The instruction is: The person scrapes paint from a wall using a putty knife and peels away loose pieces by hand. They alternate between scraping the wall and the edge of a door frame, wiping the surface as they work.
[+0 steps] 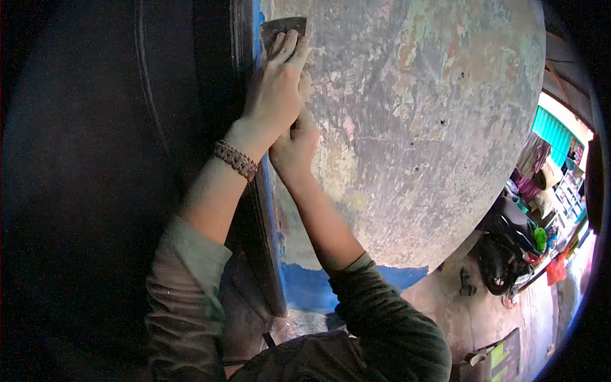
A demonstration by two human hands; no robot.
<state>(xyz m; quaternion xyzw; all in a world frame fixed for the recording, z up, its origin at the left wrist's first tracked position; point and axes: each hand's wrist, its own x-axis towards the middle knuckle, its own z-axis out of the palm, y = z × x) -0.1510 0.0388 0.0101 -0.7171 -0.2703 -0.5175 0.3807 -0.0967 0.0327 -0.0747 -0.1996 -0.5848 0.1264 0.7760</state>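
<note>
A scraper with a wide dark metal blade [282, 25] lies against the worn wall [382, 127], near the wall's left edge. My left hand [278, 89] is on top, its fingers pressed on the blade. Just below it, my right hand [298, 143] is closed, apparently round the scraper's handle, which is mostly hidden behind both hands. The wall is patchy, with grey, cream and greenish layers and small holes. A braided bracelet [236, 160] circles my left wrist.
A dark door frame [264, 242] with blue paint along its edge runs down beside the wall. A blue painted band [309, 286] covers the wall's bottom. At right, a motorcycle [506, 245], a sandal [468, 281] and hanging cloths [533, 156] stand farther off.
</note>
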